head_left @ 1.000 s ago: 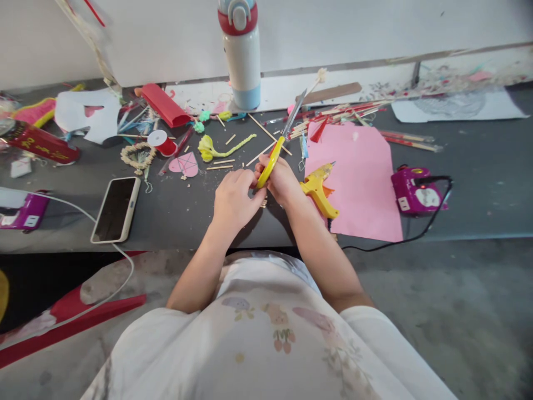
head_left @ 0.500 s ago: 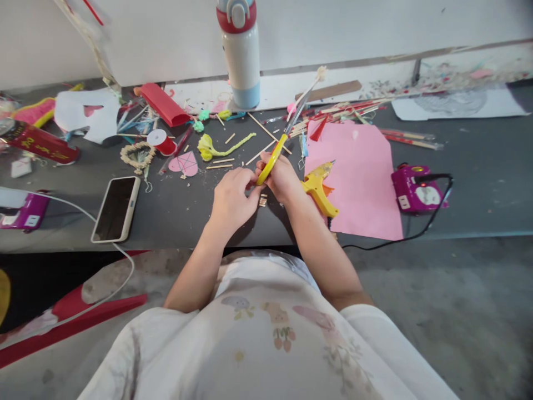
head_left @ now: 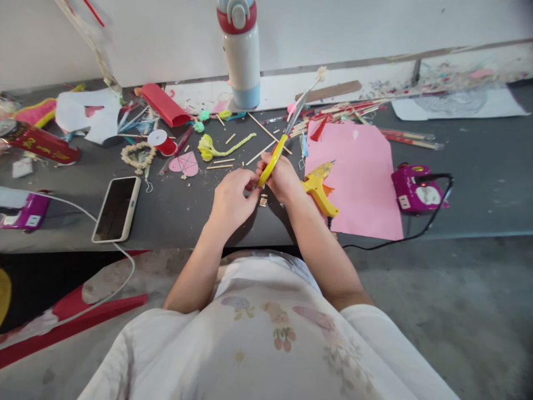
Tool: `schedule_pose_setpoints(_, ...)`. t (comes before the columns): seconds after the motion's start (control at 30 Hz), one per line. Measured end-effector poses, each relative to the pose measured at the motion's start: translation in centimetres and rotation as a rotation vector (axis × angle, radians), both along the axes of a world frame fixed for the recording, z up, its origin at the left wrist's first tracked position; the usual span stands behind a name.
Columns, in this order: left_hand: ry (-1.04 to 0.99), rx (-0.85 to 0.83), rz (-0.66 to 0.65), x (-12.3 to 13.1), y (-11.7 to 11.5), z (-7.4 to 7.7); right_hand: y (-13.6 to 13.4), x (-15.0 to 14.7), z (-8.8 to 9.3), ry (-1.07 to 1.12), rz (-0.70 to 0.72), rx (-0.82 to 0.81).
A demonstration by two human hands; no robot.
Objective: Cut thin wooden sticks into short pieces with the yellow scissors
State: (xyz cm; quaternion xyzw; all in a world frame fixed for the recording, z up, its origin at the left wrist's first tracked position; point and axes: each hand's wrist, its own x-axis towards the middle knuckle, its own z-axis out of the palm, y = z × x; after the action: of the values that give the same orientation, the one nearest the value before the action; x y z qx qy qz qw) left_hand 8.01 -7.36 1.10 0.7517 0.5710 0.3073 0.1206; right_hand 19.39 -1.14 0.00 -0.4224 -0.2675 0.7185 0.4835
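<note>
My right hand grips yellow-handled scissors whose blades point up and away over the dark table. My left hand is curled beside it, fingertips pinched close to the scissor handle on something too small to name. A few short cut stick pieces lie on the table just below the two hands.
A yellow glue gun lies on pink paper to the right, with a purple device and its black cord beyond. A phone lies at left. A bottle, red rolls, sticks and yarn scraps crowd the back.
Both hands shifted slightly. My left hand drew back a little from the scissors, and the small stick pieces under the hands came into view.
</note>
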Motion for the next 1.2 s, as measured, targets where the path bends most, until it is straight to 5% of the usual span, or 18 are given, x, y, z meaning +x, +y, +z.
schedule_pose_setpoints(0.97,0.078,0.015,0.019,0.18,-0.15,-0.07,0.01,-0.04,-0.45,-0.039,-0.001,0.031)
schedule_pose_setpoints(1.2,0.099,0.006,0.111,0.98,-0.39,-0.12,-0.15,0.01,-0.39,-0.085,0.006,0.048)
